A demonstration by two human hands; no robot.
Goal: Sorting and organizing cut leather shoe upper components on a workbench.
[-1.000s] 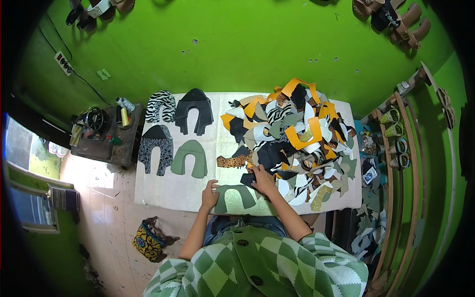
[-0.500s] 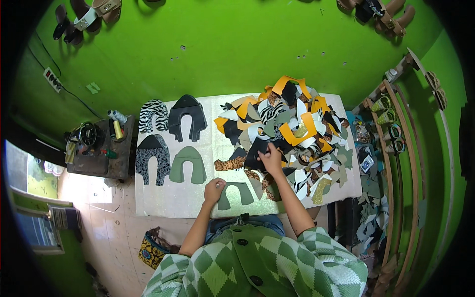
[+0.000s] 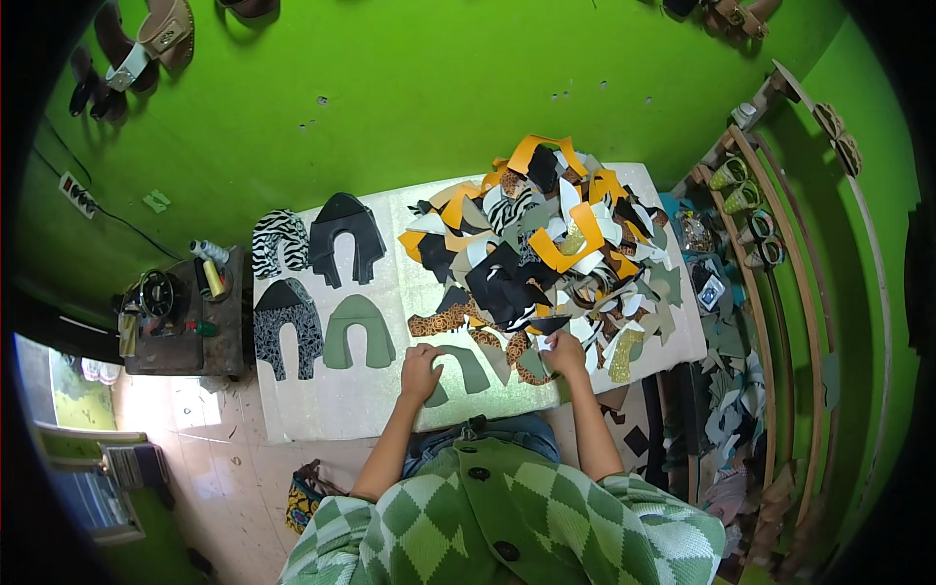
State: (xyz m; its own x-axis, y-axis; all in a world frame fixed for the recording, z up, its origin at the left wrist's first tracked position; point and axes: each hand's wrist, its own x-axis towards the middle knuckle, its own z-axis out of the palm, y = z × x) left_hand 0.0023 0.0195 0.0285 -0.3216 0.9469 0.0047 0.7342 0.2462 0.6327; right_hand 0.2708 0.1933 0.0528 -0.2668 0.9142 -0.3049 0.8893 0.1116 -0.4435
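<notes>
With fingers bent, my left hand (image 3: 420,374) rests at the left edge of an olive-green U-shaped leather piece (image 3: 461,367) and covers part of it. My right hand (image 3: 564,355) pinches a small dark scrap (image 3: 550,323) by its lower end, at the near edge of a big pile of offcuts (image 3: 575,244). Leopard-print scraps (image 3: 444,320) lie between both hands and the pile. To the left, U-shaped pieces are set out in two rows: zebra-print (image 3: 280,242), black (image 3: 343,239), black-and-grey patterned (image 3: 286,330) and olive green (image 3: 359,332).
The pale table (image 3: 331,405) stands against a green wall. A small dark stand with a sewing machine (image 3: 156,292) and thread spools (image 3: 210,263) is at the left. More scraps (image 3: 726,390) lie right of the table, beside a wooden rack (image 3: 770,292) holding sandals.
My right hand has moved from the black piece on the pile toward me and now holds a small dark scrap. My left hand has come onto the green piece's edge. The view has shifted slightly.
</notes>
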